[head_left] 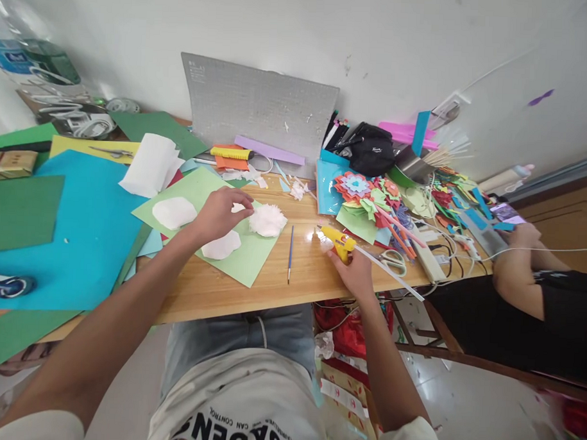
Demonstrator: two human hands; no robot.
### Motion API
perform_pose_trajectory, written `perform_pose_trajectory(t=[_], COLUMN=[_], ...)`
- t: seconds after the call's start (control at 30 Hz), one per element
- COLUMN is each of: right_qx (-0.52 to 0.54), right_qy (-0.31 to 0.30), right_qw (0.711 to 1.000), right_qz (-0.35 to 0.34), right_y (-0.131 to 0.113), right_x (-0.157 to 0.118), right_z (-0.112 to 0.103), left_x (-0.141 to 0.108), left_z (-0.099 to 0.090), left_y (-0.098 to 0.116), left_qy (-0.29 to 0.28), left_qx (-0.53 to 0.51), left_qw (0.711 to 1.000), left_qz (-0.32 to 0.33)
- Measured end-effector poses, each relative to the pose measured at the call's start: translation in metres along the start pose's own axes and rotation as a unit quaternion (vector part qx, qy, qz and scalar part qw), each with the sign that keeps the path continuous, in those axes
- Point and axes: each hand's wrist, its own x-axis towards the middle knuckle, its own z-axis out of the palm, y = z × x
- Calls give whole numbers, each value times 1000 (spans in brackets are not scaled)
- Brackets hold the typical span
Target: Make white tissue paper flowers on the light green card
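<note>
My left hand (222, 212) is over a light green sheet (246, 268), its fingers pinched together beside a fluffy white piece (267, 220). A small white bit shows under the fingertips; whether they grip it is hard to tell. Two flat white paper shapes (174, 212) lie on the same sheet, one left of the hand and one below it. My right hand (354, 270) is wrapped round a yellow glue gun (338, 238), its nozzle pointing left and a long white glue stick (390, 272) coming out of its back. Between the hands lies a thin blue brush (291, 255).
Blue paper (89, 219) and green sheets cover the left side. A grey board (259, 110) leans on the wall. Paper flowers (355, 185), scissors (393, 262), a black pouch (373, 149) and a power strip (427, 257) stand right. Another person's arm (517, 273) rests at far right.
</note>
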Motion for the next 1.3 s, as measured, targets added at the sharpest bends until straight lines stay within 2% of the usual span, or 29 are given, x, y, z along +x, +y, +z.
perform_pose_trajectory(t=[0.17, 0.23, 0.33, 0.37, 0.4, 0.47, 0.57, 0.63, 0.77, 0.97, 1.1, 1.2, 1.3], right_qx=[13, 20, -37, -52, -50, -36, -75, -133, -231, -287, -302, -295, -290], right_qy=[13, 73, 213, 226, 203, 116, 0, -49, -138, -181, -191, -203, -196], right_qw=[1000, 997, 976, 972, 975, 981, 966, 942, 874, 806, 757, 740, 740], right_qz=[-25, -21, -20, -43, -79, -153, -249, -305, -405, -485, -547, -569, -575], right_y=[7, 11, 8, 4, -3, -20, -47, -62, -78, -81, -85, -87, -85], right_x=[-9, -22, -50, -58, -64, -67, -51, -33, -8, 6, 15, 18, 17], right_z=[-7, -15, -27, -29, -30, -27, -12, 0, 16, 18, 11, 8, 7], left_x=[-2, -3, -3, -2, -2, -2, -8, -16, -31, -24, -24, -30, -33], left_z=[-2, -5, -9, -10, -11, -11, -8, -5, 0, 12, 27, 36, 40], left_y=[4, 8, 16, 19, 22, 28, 33, 31, 20, 14, 19, 19, 16], left_qy=[13, 20, 12, 1, -13, -39, -74, -98, -139, -97, -56, -30, -10], left_qx=[-16, -12, 2, 6, 9, 13, 24, 31, 27, 87, 141, 156, 156], left_qw=[999, 997, 995, 994, 994, 993, 989, 986, 975, 985, 976, 972, 975], left_qz=[-44, -72, -103, -107, -107, -110, -123, -135, -171, -110, -158, -174, -157])
